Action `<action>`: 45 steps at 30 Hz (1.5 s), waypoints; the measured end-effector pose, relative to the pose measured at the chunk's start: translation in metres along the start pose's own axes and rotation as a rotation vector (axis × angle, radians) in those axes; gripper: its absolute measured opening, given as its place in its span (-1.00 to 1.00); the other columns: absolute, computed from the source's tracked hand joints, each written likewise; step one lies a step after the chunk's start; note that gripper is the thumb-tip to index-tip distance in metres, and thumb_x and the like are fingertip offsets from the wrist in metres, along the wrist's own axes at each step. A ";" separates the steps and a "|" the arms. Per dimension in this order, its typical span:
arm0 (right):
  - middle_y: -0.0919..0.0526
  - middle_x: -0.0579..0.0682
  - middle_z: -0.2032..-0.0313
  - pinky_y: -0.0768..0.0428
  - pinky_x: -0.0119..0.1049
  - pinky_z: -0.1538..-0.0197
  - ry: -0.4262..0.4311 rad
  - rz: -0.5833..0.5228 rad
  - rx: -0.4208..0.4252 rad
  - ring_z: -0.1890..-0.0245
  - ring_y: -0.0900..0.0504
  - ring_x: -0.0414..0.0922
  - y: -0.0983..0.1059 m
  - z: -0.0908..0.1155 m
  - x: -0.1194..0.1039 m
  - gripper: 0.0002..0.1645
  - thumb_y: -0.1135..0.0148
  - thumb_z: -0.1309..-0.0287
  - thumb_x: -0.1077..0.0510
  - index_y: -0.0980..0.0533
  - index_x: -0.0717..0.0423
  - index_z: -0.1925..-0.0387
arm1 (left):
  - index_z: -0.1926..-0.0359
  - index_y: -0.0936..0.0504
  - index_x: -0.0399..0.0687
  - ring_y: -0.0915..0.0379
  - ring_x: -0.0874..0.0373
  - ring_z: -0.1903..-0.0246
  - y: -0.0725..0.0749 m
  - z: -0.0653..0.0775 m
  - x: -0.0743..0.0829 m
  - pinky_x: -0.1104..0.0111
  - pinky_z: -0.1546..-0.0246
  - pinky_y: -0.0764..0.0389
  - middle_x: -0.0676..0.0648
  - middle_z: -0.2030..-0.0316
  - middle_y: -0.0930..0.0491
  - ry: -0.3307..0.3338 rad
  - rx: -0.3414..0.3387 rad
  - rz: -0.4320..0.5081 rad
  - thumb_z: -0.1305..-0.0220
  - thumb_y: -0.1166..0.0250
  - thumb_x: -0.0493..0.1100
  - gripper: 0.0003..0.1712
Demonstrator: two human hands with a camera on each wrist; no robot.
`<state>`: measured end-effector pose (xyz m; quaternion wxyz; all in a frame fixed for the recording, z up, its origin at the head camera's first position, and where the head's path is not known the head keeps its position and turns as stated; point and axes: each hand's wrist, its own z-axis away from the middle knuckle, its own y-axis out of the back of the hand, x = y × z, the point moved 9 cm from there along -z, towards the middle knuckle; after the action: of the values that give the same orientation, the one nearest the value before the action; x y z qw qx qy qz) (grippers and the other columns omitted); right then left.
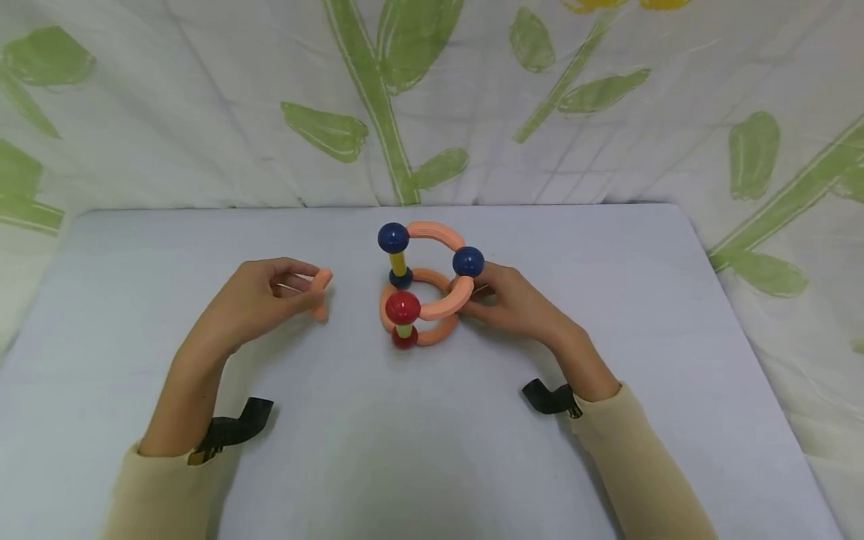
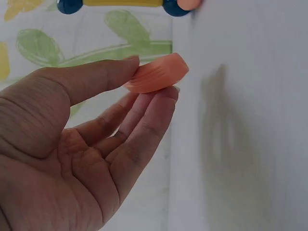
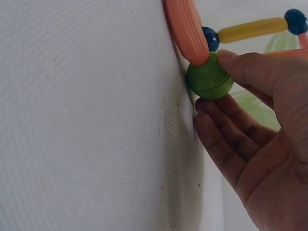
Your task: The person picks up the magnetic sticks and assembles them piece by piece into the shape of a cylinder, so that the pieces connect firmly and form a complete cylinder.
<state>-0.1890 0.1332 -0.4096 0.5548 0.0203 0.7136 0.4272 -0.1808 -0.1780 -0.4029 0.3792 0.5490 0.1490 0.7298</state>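
My left hand (image 1: 253, 304) pinches an orange curved rod (image 2: 161, 74) between thumb and fingertips, held above the table left of a ball-and-rod construction. That construction stands upright, with an upper curve of orange rods (image 1: 432, 230) over a lower orange ring (image 1: 386, 319). A blue ball (image 1: 394, 238) tops a yellow post (image 1: 398, 264), and a red ball (image 1: 403, 307) tops a yellow-green post at the front. At its right side my right hand (image 1: 516, 304) pinches a green ball (image 3: 210, 79) at the base, hidden in the head view. Another blue ball (image 1: 469, 262) sits above that hand.
The white table (image 1: 378, 450) reaches back to a pale cloth (image 1: 202, 112) printed with green leaves. Black wrist mounts (image 1: 236, 427) sit at both sleeve cuffs, close to the tabletop.
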 end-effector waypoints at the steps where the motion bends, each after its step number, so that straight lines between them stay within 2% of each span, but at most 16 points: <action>1: -0.75 0.02 0.02 -0.71 -0.11 -0.21 -0.003 0.003 0.002 -0.07 -0.75 -0.07 0.000 0.000 0.000 -0.72 -0.40 -0.35 0.25 -0.67 0.13 -0.07 | -0.32 -0.61 0.06 -0.67 -0.04 -0.14 0.000 -0.001 0.004 0.11 -0.10 -0.56 -0.14 -0.17 -0.70 -0.007 0.003 0.018 -0.36 -0.36 0.37 -0.29; 6: -0.75 0.04 0.01 -0.71 -0.09 -0.22 -0.022 0.012 0.010 -0.07 -0.76 -0.04 0.003 0.003 0.000 -0.69 -0.42 -0.33 0.25 -0.66 0.16 -0.09 | -0.34 -0.59 0.09 -0.69 -0.03 -0.17 0.002 -0.004 0.026 0.02 -0.25 -0.50 -0.13 -0.23 -0.63 -0.035 -0.019 0.162 -0.35 -0.39 0.34 -0.30; 10: -0.75 0.02 0.01 -0.72 -0.08 -0.21 -0.035 0.013 0.018 -0.06 -0.76 -0.05 0.003 0.006 0.001 -0.69 -0.41 -0.33 0.25 -0.66 0.15 -0.08 | -0.34 -0.59 0.06 -0.78 0.04 -0.05 0.004 -0.003 0.050 0.10 -0.31 -0.55 -0.06 -0.07 -0.74 -0.093 -0.023 0.285 -0.37 -0.41 0.27 -0.34; 13: -0.75 -0.02 0.05 -0.71 -0.09 -0.18 -0.029 0.007 0.017 -0.01 -0.74 -0.08 0.003 0.006 0.001 -0.70 -0.42 -0.35 0.21 -0.65 0.11 -0.09 | -0.32 -0.60 -0.01 -0.81 0.09 0.04 0.003 0.000 0.067 0.28 -0.22 -0.67 0.00 0.14 -0.83 -0.137 -0.031 0.378 -0.38 -0.43 0.20 -0.37; 16: -0.74 -0.05 0.07 -0.72 -0.08 -0.16 -0.019 0.002 0.016 0.02 -0.76 -0.10 0.002 0.005 -0.001 -0.68 -0.42 -0.36 0.18 -0.65 0.07 -0.11 | -0.31 -0.60 -0.07 -0.82 0.09 0.07 0.000 0.004 0.075 0.38 -0.06 -0.74 0.02 0.26 -0.85 -0.147 -0.054 0.451 -0.39 -0.44 0.14 -0.38; 22: -0.75 -0.07 0.09 -0.72 -0.08 -0.15 -0.015 0.028 0.023 0.02 -0.75 -0.11 0.003 0.005 -0.001 -0.75 -0.41 -0.36 0.19 -0.67 0.01 -0.04 | -0.30 -0.60 -0.13 -0.82 0.07 0.11 -0.012 0.004 0.076 0.22 -0.05 -0.77 0.01 0.25 -0.83 -0.124 -0.101 0.540 -0.40 -0.44 0.10 -0.39; 29: -0.78 -0.07 0.08 -0.72 -0.08 -0.17 -0.005 0.033 0.026 0.00 -0.75 -0.12 0.001 0.006 0.000 -0.77 -0.43 -0.35 0.19 -0.68 0.04 -0.02 | -0.36 -0.53 -0.15 -0.83 0.05 0.15 -0.024 0.004 0.077 0.21 -0.02 -0.78 -0.03 0.15 -0.79 -0.113 -0.152 0.551 -0.42 -0.44 0.00 -0.39; 35: -0.76 0.00 0.03 -0.72 -0.07 -0.18 0.014 0.008 0.030 -0.04 -0.77 -0.08 0.001 0.006 -0.002 -0.71 -0.41 -0.34 0.25 -0.64 0.12 -0.07 | -0.43 -0.47 -0.06 -0.82 0.01 0.18 -0.021 0.002 0.077 0.23 0.01 -0.79 -0.06 0.17 -0.75 -0.119 -0.142 0.545 -0.44 -0.42 -0.01 -0.36; 39: -0.77 0.01 0.02 -0.72 -0.10 -0.19 0.015 -0.003 0.016 -0.04 -0.76 -0.08 0.000 0.003 -0.004 -0.69 -0.40 -0.34 0.26 -0.66 0.15 -0.09 | -0.47 -0.40 0.01 -0.80 0.00 0.21 -0.023 0.002 0.075 0.19 0.00 -0.79 -0.07 0.17 -0.73 -0.106 -0.158 0.555 -0.42 -0.44 0.00 -0.30; 45: -0.77 0.01 0.02 -0.71 -0.13 -0.20 0.025 -0.002 0.003 -0.05 -0.75 -0.09 -0.003 0.000 -0.004 -0.72 -0.39 -0.35 0.26 -0.68 0.16 -0.07 | -0.49 -0.34 0.00 -0.79 0.06 0.26 -0.026 0.001 0.073 0.24 0.03 -0.80 -0.07 0.16 -0.73 -0.108 -0.175 0.571 -0.41 -0.45 0.00 -0.25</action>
<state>-0.1864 0.1291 -0.4083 0.5463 0.0149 0.7212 0.4257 -0.1775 -0.1091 -0.3686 0.2120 0.5720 -0.0951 0.7866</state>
